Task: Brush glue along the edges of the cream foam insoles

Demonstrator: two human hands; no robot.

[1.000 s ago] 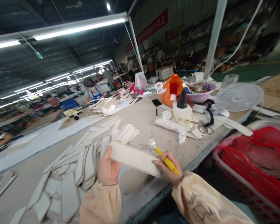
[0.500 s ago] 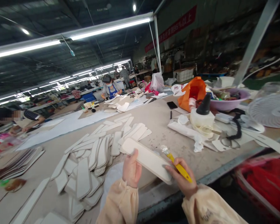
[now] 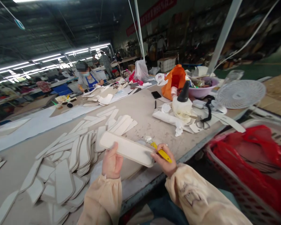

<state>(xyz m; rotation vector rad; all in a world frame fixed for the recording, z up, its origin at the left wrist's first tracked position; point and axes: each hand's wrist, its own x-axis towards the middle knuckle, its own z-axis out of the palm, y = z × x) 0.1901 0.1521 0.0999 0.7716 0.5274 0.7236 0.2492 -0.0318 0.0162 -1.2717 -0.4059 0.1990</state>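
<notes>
A long off-white panel with rounded ends (image 3: 128,149) is held tilted above the table's near edge. My left hand (image 3: 112,162) is closed on its left part, thumb on top. My right hand (image 3: 165,161) pinches the panel's right end. It also grips a yellow-handled brush (image 3: 163,153), whose whitish, crusted tip points up and left, beyond the panel. Left of my hands lies a loose heap of similar off-white panels (image 3: 64,182), overlapping one another.
A white glue container with a black cone top (image 3: 183,109) stands right of centre, near an orange bag (image 3: 172,82), a phone (image 3: 155,94) and a purple basin (image 3: 204,90). A white fan (image 3: 241,93) lies behind a basket with red plastic (image 3: 253,159). A co-worker (image 3: 90,79) sits across.
My view has swung right and down, so the scene sits further left and the basket shows more. Both hands keep their hold on the panel, and the brush stays in the right.
</notes>
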